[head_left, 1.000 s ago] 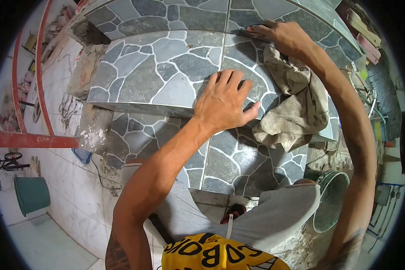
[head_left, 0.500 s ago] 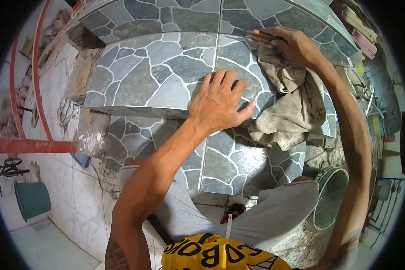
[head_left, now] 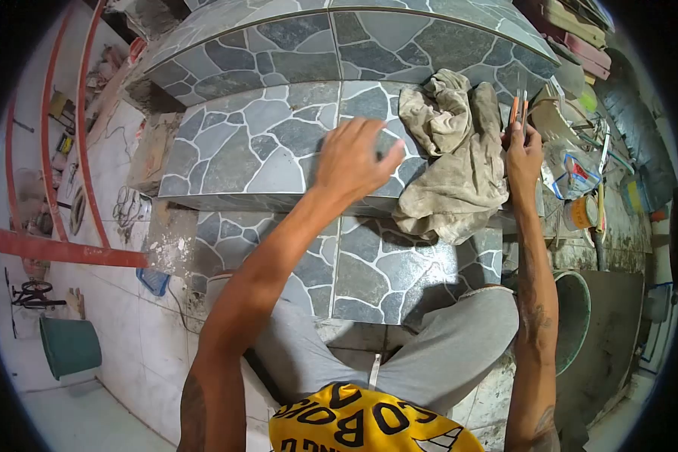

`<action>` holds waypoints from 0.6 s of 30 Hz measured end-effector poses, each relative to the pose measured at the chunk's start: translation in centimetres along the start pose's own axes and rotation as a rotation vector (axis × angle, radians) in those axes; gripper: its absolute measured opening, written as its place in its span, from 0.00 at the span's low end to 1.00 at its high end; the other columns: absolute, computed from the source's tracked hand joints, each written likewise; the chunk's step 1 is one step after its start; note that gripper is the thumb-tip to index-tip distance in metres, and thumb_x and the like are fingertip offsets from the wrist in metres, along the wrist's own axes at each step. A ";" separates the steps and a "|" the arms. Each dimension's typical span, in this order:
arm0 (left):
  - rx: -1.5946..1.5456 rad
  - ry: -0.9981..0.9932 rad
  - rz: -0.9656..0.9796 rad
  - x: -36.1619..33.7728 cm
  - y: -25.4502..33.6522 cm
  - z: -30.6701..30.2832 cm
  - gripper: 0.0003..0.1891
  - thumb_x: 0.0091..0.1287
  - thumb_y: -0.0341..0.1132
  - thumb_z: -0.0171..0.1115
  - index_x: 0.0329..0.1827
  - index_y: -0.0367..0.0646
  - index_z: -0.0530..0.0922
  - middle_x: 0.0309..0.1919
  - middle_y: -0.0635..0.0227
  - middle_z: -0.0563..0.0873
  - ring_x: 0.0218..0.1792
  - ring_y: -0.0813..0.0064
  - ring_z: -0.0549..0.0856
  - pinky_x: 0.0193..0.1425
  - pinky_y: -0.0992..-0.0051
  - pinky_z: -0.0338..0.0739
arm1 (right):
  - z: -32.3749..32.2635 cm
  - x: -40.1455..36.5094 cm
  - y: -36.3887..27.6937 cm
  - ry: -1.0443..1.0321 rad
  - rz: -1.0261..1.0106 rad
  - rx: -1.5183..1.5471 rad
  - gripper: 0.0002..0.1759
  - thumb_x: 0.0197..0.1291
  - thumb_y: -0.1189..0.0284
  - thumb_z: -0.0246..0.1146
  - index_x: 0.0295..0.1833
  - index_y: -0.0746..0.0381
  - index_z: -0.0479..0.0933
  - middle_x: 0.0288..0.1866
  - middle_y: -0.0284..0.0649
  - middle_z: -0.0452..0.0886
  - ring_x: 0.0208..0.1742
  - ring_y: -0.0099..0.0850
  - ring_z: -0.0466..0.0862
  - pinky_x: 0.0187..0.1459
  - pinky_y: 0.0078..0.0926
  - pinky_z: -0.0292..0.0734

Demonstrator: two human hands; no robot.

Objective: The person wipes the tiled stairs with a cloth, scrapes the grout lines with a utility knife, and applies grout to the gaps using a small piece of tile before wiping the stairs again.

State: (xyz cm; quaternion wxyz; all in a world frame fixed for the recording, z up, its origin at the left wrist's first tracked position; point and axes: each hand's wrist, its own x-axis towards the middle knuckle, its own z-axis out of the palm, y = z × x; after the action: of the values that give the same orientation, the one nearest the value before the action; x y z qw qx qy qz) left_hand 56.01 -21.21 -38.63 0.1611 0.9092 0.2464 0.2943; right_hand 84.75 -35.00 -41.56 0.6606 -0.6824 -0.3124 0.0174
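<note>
My left hand (head_left: pixel 358 160) is over the stone-patterned tile step (head_left: pixel 237 143), slightly blurred, with its thumb spread from the fingers and nothing in it. Over at the step's right end, my right hand (head_left: pixel 523 151) has its fingers closed around slim upright sticks, one of them an orange stick (head_left: pixel 514 111) beside a thin metallic one. What kind of tool these are I cannot tell. Between the hands lies a crumpled, dirty beige cloth (head_left: pixel 459 166), which drapes over the step's front edge just left of my right hand.
A lower tiled step (head_left: pixel 377 282) lies before my knees, and a tiled riser (head_left: pixel 294 53) stands behind. At right are a plastic bag (head_left: pixel 572 173), an orange-and-white tub (head_left: pixel 580 213) and a bucket (head_left: pixel 572 324). Red metal bars (head_left: pixel 68 248) and a green bucket (head_left: pixel 69 346) are at left.
My right hand has moved from above the cloth at the back of the step to the right, beyond the cloth. The left hand stays over the step; the camera view has shifted.
</note>
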 end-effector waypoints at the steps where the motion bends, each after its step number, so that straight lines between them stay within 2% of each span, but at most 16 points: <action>1: -0.032 -0.012 -0.040 1.4 1.1 0.7 0.25 0.65 0.50 0.64 0.56 0.39 0.78 0.51 0.55 0.81 0.55 0.55 0.79 0.57 0.59 0.75 | 0.2 -0.4 -0.2 0.027 0.022 -0.036 0.21 0.73 0.62 0.58 0.57 0.70 0.71 0.37 0.41 0.83 0.34 0.25 0.85 0.37 0.22 0.78; 3: -0.071 0.044 0.027 4.9 4.1 2.9 0.32 0.66 0.56 0.60 0.63 0.39 0.74 0.58 0.47 0.76 0.59 0.47 0.76 0.61 0.54 0.73 | 0.7 -0.7 -0.5 0.057 0.032 -0.061 0.21 0.73 0.62 0.57 0.57 0.70 0.71 0.36 0.41 0.83 0.34 0.26 0.85 0.37 0.22 0.78; 5: -0.126 -0.039 -0.181 8.1 6.6 5.8 0.36 0.64 0.58 0.60 0.67 0.41 0.71 0.62 0.39 0.70 0.61 0.38 0.73 0.66 0.49 0.69 | 0.4 -0.7 -0.5 0.076 0.014 -0.041 0.21 0.73 0.62 0.57 0.57 0.70 0.70 0.35 0.42 0.83 0.34 0.26 0.85 0.37 0.21 0.78; 7: -0.017 -0.065 -0.315 10.4 8.0 9.3 0.38 0.63 0.59 0.60 0.69 0.41 0.69 0.63 0.35 0.67 0.62 0.33 0.70 0.68 0.46 0.67 | 0.3 -0.3 -0.7 0.127 0.106 0.076 0.21 0.73 0.61 0.57 0.55 0.70 0.70 0.36 0.44 0.83 0.34 0.27 0.85 0.37 0.23 0.78; 8: 0.015 -0.041 -0.334 10.8 8.7 9.4 0.34 0.61 0.52 0.64 0.67 0.43 0.71 0.61 0.34 0.68 0.62 0.35 0.72 0.68 0.47 0.66 | 0.2 -0.2 -0.6 0.146 0.123 0.107 0.21 0.73 0.61 0.57 0.55 0.70 0.70 0.36 0.44 0.83 0.33 0.27 0.85 0.36 0.23 0.79; 11: -0.075 -0.053 -0.221 11.9 6.4 10.3 0.28 0.58 0.42 0.67 0.62 0.42 0.74 0.59 0.37 0.70 0.61 0.37 0.74 0.66 0.47 0.68 | -0.4 0.2 0.4 0.155 0.115 0.091 0.21 0.72 0.60 0.58 0.55 0.69 0.68 0.35 0.45 0.83 0.31 0.29 0.85 0.32 0.23 0.81; 12: -0.085 -0.068 -0.159 11.8 5.4 10.1 0.23 0.57 0.33 0.67 0.57 0.42 0.76 0.57 0.40 0.71 0.59 0.38 0.76 0.63 0.47 0.71 | -0.5 0.2 0.6 0.163 0.134 0.125 0.21 0.72 0.60 0.58 0.55 0.69 0.68 0.35 0.45 0.83 0.31 0.29 0.85 0.32 0.24 0.81; 14: 0.015 -0.095 -0.070 12.1 3.8 9.6 0.21 0.57 0.30 0.66 0.56 0.43 0.77 0.58 0.42 0.72 0.58 0.39 0.77 0.62 0.48 0.72 | -0.8 0.1 0.8 0.125 0.201 0.263 0.21 0.72 0.61 0.58 0.54 0.69 0.68 0.35 0.45 0.83 0.27 0.29 0.84 0.29 0.24 0.81; 16: 0.148 -0.118 0.035 11.8 2.6 8.3 0.19 0.59 0.30 0.64 0.55 0.44 0.78 0.58 0.46 0.73 0.57 0.40 0.77 0.61 0.47 0.74 | -0.7 -0.3 0.2 0.125 0.213 0.258 0.20 0.72 0.61 0.58 0.54 0.68 0.68 0.34 0.45 0.83 0.25 0.28 0.83 0.28 0.24 0.81; 18: 0.192 -0.192 0.035 11.9 1.0 6.6 0.19 0.60 0.31 0.63 0.56 0.44 0.78 0.58 0.46 0.72 0.57 0.40 0.78 0.60 0.47 0.75 | -1.0 -0.5 -0.1 0.090 0.210 0.234 0.19 0.72 0.61 0.58 0.54 0.68 0.69 0.33 0.44 0.83 0.25 0.28 0.83 0.28 0.24 0.80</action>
State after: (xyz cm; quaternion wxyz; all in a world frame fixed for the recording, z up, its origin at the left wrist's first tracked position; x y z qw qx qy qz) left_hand 68.78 -16.54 -37.86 0.0912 0.9486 0.2411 0.1838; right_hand 84.76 -36.09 -41.58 0.7433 -0.6300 -0.2054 0.0919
